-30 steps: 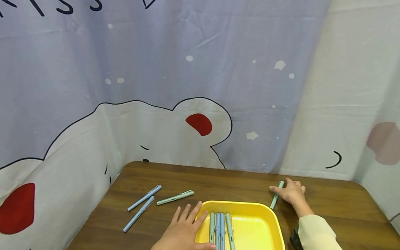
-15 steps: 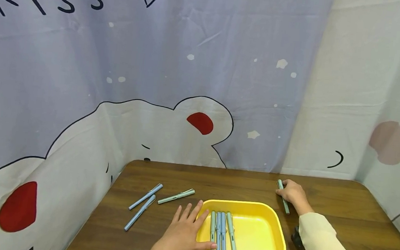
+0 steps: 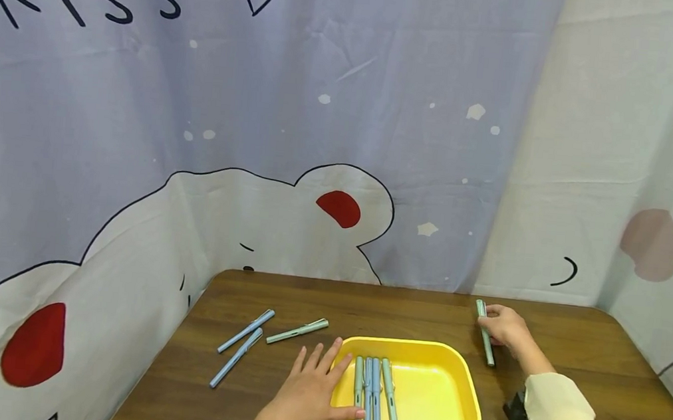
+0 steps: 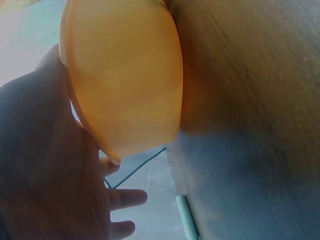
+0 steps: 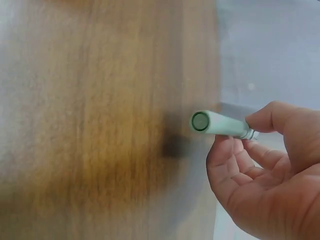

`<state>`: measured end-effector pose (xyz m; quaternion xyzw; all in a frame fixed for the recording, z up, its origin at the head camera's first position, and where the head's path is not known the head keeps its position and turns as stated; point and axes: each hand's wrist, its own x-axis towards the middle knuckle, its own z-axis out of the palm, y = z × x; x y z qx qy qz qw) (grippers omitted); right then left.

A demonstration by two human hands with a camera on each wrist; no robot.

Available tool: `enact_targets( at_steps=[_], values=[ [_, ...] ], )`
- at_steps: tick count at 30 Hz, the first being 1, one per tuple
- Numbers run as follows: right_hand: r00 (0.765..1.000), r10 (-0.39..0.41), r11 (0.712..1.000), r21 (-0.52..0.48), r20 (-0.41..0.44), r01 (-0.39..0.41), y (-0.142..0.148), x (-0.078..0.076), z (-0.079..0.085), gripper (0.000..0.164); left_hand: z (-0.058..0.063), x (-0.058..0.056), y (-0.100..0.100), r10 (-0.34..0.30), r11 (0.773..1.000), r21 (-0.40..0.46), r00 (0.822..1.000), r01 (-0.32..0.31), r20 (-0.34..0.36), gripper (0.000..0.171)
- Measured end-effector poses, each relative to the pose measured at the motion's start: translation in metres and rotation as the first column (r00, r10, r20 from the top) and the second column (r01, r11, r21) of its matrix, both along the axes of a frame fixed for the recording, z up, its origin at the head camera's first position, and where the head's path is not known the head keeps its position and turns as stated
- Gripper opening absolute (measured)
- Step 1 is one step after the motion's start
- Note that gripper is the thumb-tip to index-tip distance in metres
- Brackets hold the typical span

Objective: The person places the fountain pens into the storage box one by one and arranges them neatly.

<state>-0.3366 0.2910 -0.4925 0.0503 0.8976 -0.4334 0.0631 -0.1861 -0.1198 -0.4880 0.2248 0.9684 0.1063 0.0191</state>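
At the right of the table my right hand (image 3: pixel 505 327) pinches a light green pen (image 3: pixel 486 340) between thumb and fingers. The right wrist view shows the round end of this pen (image 5: pixel 220 124) pointing toward the camera, with the hand (image 5: pixel 275 170) curled behind it. My left hand (image 3: pixel 310 393) rests with fingers spread on the left rim of a yellow tray (image 3: pixel 438 347). Inside the tray, green and blue pens (image 3: pixel 376 393) lie side by side along the left. From the left wrist, the hand (image 4: pixel 55 150) lies along the rim of the tray (image 4: pixel 125 75).
Left of the tray two blue pens (image 3: pixel 236 357) and a green pen (image 3: pixel 298 331) lie on the wooden table (image 3: pixel 400 309). A black object (image 3: pixel 515 408) sits at the right wrist by the sleeve. A printed curtain (image 3: pixel 248 115) hangs behind the table.
My right hand has taken hold of the green pen and moved slightly right with it, and the pen has turned to slant the other way. The left hand stays on the tray.
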Motion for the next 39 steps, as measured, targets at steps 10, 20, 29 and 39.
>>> enact_targets(
  at_steps=[10, 20, 29, 39],
  values=[
    [0.996, 0.065, 0.851, -0.525, 0.056, -0.026, 0.011, 0.024, 0.006, 0.07, 0.0, 0.001, -0.001, 0.009, 1.0, 0.005, 1.0, -0.009, 0.013, 0.095],
    [0.984, 0.172, 0.672, -0.737, 0.057, -0.075, 0.007, 0.043, 0.016, 0.075, -0.001, 0.001, -0.001, 0.006, 1.0, 0.009, 1.0, -0.006, 0.018, 0.094],
    [0.969, 0.244, 0.573, -0.802, -0.028, -0.167, -0.002, 0.068, 0.035, 0.053, 0.001, 0.0, 0.0, 0.005, 1.0, 0.012, 1.0, -0.005, 0.012, 0.093],
    [0.944, 0.329, 0.521, -0.825, -0.041, -0.218, -0.017, 0.088, 0.043, 0.038, 0.001, 0.0, 0.0, 0.002, 1.0, 0.021, 1.0, -0.003, 0.022, 0.093]
  ],
)
